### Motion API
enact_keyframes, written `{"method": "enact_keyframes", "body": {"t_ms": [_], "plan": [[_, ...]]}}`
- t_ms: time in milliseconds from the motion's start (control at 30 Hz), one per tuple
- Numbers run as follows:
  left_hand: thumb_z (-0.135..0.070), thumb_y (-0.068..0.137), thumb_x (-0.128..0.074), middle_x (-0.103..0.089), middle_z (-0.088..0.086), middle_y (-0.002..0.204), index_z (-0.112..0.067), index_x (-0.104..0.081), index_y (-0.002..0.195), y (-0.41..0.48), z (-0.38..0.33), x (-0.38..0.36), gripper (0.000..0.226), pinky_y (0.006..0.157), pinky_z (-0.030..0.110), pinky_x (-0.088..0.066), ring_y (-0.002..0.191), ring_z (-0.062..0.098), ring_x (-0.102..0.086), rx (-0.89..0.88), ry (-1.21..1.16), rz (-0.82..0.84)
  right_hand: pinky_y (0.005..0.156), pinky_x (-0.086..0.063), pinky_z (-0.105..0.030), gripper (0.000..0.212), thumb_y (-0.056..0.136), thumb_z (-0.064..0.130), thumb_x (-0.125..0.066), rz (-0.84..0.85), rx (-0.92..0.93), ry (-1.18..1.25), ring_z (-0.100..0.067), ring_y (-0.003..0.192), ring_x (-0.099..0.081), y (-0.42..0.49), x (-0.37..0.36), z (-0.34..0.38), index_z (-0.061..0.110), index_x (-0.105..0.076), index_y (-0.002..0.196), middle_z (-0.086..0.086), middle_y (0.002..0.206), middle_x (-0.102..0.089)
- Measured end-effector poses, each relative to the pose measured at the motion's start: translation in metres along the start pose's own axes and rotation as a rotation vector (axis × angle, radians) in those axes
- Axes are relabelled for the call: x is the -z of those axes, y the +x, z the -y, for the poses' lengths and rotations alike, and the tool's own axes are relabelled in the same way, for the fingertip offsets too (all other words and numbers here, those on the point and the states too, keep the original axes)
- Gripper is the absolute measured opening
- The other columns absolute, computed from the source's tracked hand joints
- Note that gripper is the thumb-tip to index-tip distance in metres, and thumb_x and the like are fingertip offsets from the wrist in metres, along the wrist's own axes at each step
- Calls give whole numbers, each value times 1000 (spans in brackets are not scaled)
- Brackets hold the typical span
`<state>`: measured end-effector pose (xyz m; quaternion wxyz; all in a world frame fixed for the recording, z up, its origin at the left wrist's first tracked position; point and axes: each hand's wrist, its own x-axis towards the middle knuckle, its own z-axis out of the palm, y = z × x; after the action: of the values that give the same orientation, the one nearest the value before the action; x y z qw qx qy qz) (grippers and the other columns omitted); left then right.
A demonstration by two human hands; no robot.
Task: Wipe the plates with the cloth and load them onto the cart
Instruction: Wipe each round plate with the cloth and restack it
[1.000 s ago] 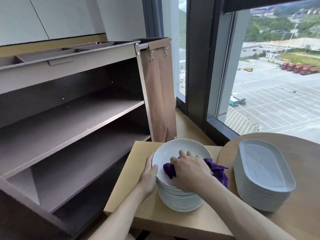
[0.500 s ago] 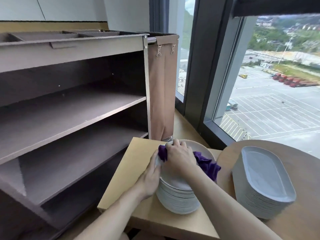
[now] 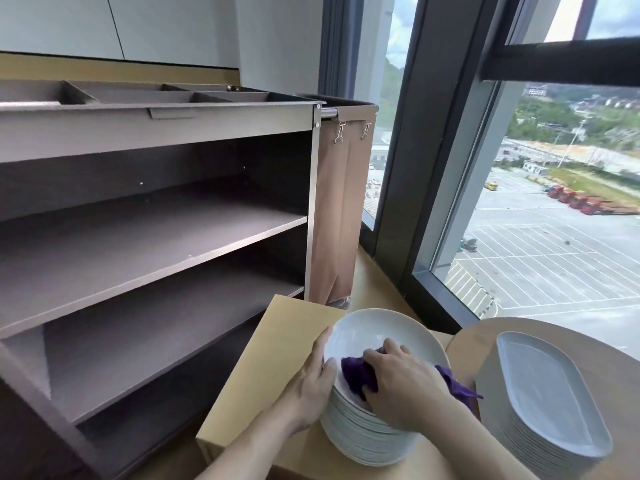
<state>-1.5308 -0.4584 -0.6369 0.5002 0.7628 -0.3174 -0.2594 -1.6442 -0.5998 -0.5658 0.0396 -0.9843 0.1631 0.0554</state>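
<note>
A stack of round white plates (image 3: 367, 434) stands on a light wooden table (image 3: 277, 375) in front of me. My right hand (image 3: 405, 386) presses a purple cloth (image 3: 356, 374) onto the near side of the top plate (image 3: 374, 330), fingers curled over the cloth. My left hand (image 3: 311, 382) holds the left rim of the top plate. To the left stands the brown cart (image 3: 152, 237) with bare shelves.
A second stack of oval white plates (image 3: 550, 410) sits on a round wooden table (image 3: 485, 337) at the right. A tan fabric bag (image 3: 339, 209) hangs on the cart's right end. A large window (image 3: 540, 202) runs behind the tables.
My right hand has dragged the cloth from the plate's far left edge back to its near side. My view has tilted up and shifted. The left hand stays on the rim.
</note>
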Motion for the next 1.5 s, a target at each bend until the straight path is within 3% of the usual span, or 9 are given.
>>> {"method": "enact_keyframes", "body": {"t_ms": [100, 300, 467, 567, 767, 1000, 1200, 1400, 1500], "plan": [[-21, 108, -27, -18, -11, 167, -37, -7, 160, 0, -5, -2, 58, 113, 13, -15, 143, -4, -19, 3, 17, -16, 78, -43, -35, 36, 95, 56, -39, -40, -100, -45, -23, 103, -52, -1, -5, -17, 35, -47, 123, 1, 115, -48], [-24, 108, -26, -18, -10, 168, -32, -2, 163, 1, 1, -6, 60, 124, 30, -19, 151, 8, -21, 15, -59, -44, 72, -38, -33, 25, 100, 43, -38, -146, -227, -122, -24, 101, -51, 26, -10, -40, 32, -50, 118, -2, 113, -47], [-19, 107, -31, -56, -12, 139, -36, -32, 149, 5, 7, -9, 45, 101, 20, -40, 124, 9, -52, -3, -68, -95, 85, -45, -39, 38, 97, 39, -43, -170, -177, -104, -33, 114, -50, 47, -12, -19, 27, -47, 132, -8, 127, -47], [-18, 108, -31, -54, -14, 141, -37, -33, 148, 6, 9, -11, 45, 93, 5, -35, 124, 2, -51, -14, -43, -143, 85, -42, -40, 45, 97, 45, -45, -143, -98, -108, -33, 117, -50, 53, -11, -1, 27, -48, 138, -6, 131, -49], [-27, 110, -28, -46, -7, 155, -34, -25, 158, 7, 11, -17, 49, 115, 29, -33, 139, 10, -44, 7, -39, -169, 83, -45, -42, 41, 96, 54, -40, -137, -7, -55, -31, 100, -50, 36, -13, 29, 22, -53, 118, -2, 117, -53], [-28, 108, -30, -32, -11, 161, -29, -22, 161, 4, 5, -14, 53, 121, 27, -23, 150, 8, -26, 0, 63, -187, 78, -39, -39, 44, 101, 60, -37, -172, -47, -95, -31, 99, -52, -3, -14, 28, 21, -54, 114, -4, 113, -53], [-25, 106, -31, -41, -8, 157, -28, -32, 157, 3, -6, -6, 51, 118, 39, -33, 143, 10, -37, -12, 188, -164, 77, -40, -36, 25, 91, 26, -52, -189, -219, -21, -26, 101, -53, -19, -1, 4, 23, -54, 116, -2, 115, -54], [-35, 106, -33, -46, -12, 137, -37, -39, 151, 4, -9, -2, 46, 98, 32, -42, 118, 7, -47, 26, 299, -198, 102, -35, -62, 26, 87, 41, -57, -56, -370, 109, -43, 137, -30, -9, 2, -14, 30, -53, 111, -7, 137, -35], [-37, 106, -37, -44, -9, 136, -33, -43, 149, 3, -12, -5, 43, 102, 35, -43, 120, 11, -48, 27, 284, -226, 99, -42, -58, 32, 88, 49, -60, -3, -387, 211, -39, 128, -38, -3, 5, -19, 31, -53, 113, -6, 133, -38]]}}
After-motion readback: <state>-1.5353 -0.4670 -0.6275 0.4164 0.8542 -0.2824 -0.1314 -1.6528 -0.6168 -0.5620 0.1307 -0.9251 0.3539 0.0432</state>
